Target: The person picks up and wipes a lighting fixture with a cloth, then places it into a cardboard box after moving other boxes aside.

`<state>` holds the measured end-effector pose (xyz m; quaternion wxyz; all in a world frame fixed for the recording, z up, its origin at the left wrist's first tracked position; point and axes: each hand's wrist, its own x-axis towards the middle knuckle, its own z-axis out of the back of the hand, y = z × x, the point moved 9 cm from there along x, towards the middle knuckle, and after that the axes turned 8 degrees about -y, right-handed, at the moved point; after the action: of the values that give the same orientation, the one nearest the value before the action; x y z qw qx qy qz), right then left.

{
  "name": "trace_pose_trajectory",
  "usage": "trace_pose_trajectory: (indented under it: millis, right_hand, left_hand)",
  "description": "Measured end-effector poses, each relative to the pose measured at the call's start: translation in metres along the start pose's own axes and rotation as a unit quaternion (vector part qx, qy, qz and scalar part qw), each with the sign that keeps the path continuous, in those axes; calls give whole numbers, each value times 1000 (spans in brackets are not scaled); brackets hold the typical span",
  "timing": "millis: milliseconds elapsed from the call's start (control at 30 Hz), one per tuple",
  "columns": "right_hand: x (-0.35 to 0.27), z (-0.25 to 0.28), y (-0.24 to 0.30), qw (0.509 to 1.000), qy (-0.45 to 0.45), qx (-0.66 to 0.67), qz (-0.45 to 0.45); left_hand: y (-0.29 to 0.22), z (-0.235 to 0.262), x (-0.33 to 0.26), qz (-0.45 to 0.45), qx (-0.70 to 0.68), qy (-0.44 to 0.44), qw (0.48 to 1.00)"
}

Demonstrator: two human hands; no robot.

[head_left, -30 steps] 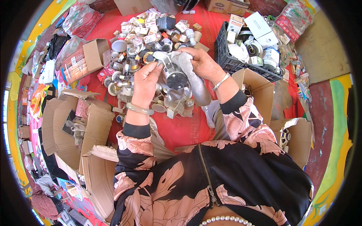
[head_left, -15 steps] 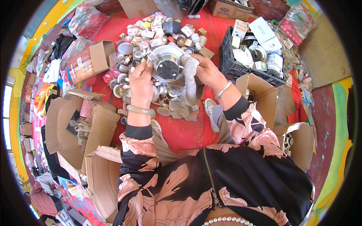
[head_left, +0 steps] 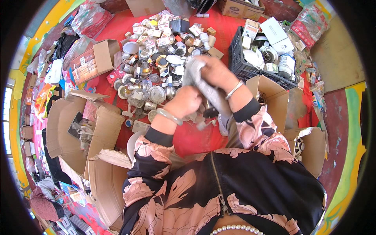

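My right hand [head_left: 216, 71] is closed round a grey-white knitted glove [head_left: 197, 74] that hangs down from it. Close against the glove, my left hand [head_left: 184, 102] is curled with its back toward me and blurred by motion; whatever its fingers hold is hidden. Under the hands a small dark part [head_left: 210, 112] shows, partly covered. A heap of loose round light fittings [head_left: 156, 94] lies just beyond and left of my hands, with small boxes [head_left: 163, 41] at its far side. By my left sleeve a white curved rim [head_left: 133, 145] peeks out, mostly hidden.
A black plastic crate [head_left: 235, 66] full of lamps and boxes stands at far right. Open cardboard boxes [head_left: 270, 98] flank me on the right, and more cartons [head_left: 103, 129] on the left. Red sheeting [head_left: 192, 139] covers the floor.
The round silver light fitting that both hands held up has left that spot. My left hand has moved right and nearer to me, beside the glove. A white rim now shows by my left sleeve.
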<state>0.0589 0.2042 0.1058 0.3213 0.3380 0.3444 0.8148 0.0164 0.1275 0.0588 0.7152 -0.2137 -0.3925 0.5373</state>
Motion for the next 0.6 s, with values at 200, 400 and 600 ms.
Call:
trace_pose_trajectory:
  millis: [200, 400, 600]
  right_hand:
    - [4, 68, -74, 860, -164, 430, -221]
    - [-3, 9, -21, 945, 100, 310, -41]
    - [-1, -12, -34, 981, 57, 178, -58]
  left_hand:
    - [39, 66, -3, 164, -79, -80, 980]
    - [28, 79, -4, 162, -172, -175, 956]
    - [40, 68, -7, 201, -196, -202, 938]
